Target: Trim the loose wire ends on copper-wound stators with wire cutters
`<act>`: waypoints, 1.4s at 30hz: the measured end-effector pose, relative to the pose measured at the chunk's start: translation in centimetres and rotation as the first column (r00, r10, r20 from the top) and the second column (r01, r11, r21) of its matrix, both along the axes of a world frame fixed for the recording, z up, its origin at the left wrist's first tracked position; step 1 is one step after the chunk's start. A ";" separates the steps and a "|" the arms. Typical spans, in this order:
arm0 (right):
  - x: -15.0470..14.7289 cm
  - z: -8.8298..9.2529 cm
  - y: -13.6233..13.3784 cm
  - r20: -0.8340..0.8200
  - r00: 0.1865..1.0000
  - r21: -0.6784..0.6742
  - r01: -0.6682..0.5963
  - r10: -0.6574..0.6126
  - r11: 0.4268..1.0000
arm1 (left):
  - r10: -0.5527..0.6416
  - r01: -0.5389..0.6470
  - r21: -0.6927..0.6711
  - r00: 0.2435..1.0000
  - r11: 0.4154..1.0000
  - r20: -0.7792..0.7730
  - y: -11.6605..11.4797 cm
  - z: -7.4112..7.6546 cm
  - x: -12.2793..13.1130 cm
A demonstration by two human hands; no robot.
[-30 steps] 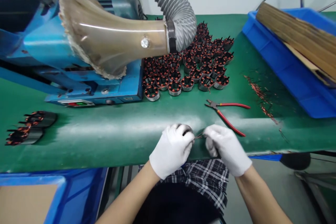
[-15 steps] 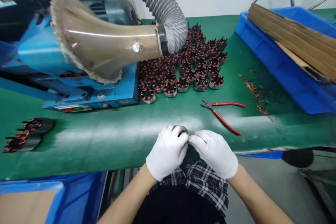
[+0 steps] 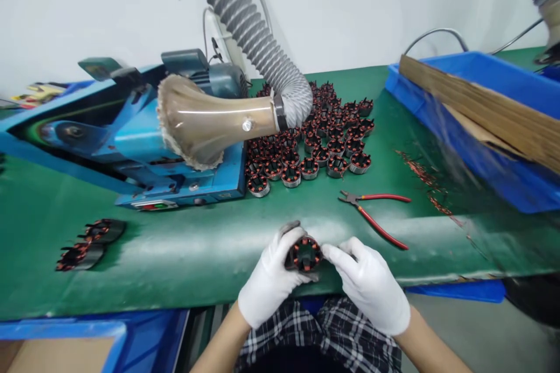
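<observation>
My left hand (image 3: pixel 273 280), in a white glove with dark fingertips, grips a round motor stator (image 3: pixel 306 254) near the bench's front edge. The stator's open ring, with copper windings and black tabs, faces up toward me. At its right rim is my right hand (image 3: pixel 370 285), also gloved, with thumb and forefinger pinched together; what lies between them is too small to make out. Red-handled cutters (image 3: pixel 380 215) lie with their handles apart, beyond my right hand. Many similar stators (image 3: pixel 291 175) stand in a cluster further back.
A blue machine (image 3: pixel 179 195) with a clear hood (image 3: pixel 210 122) and grey hose (image 3: pixel 249 23) occupies the left. Several stators (image 3: pixel 87 245) lie front left. At right are wire scraps (image 3: pixel 422 172) and a blue bin (image 3: pixel 472 140) with cardboard (image 3: pixel 481 105). Another blue bin (image 3: pixel 120 338) sits below left.
The view has shifted, so the bench appears lower. The stator, hidden between my hands before, now shows its open ring. My right hand has moved slightly away from my left.
</observation>
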State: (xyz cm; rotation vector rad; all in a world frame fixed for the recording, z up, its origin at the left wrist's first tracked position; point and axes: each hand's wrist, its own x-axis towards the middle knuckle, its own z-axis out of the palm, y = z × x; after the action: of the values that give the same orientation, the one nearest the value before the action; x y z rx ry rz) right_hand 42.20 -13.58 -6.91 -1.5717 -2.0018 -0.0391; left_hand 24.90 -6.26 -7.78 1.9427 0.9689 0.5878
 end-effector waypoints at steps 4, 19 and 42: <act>-0.5 2.8 -0.1 -0.356 0.928 -0.220 0.031 -0.110 0.975 | 0.029 0.029 -0.213 0.964 0.977 0.265 -1.3 2.7 0.3; -1.9 4.9 -1.2 -0.530 0.760 -0.432 0.141 -0.377 0.891 | -0.307 0.295 0.093 0.937 0.951 0.166 -1.4 6.6 -0.7; -1.8 4.4 -0.2 -0.672 0.631 -0.474 0.035 -0.387 0.880 | -0.302 0.293 0.097 0.947 0.951 0.106 -0.8 5.0 -0.7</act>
State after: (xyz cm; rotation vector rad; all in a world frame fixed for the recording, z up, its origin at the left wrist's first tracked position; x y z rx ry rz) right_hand 40.41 -13.76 -2.54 -1.6815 -1.1695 0.8838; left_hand 24.22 -7.11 -2.78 2.0488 0.5687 0.5669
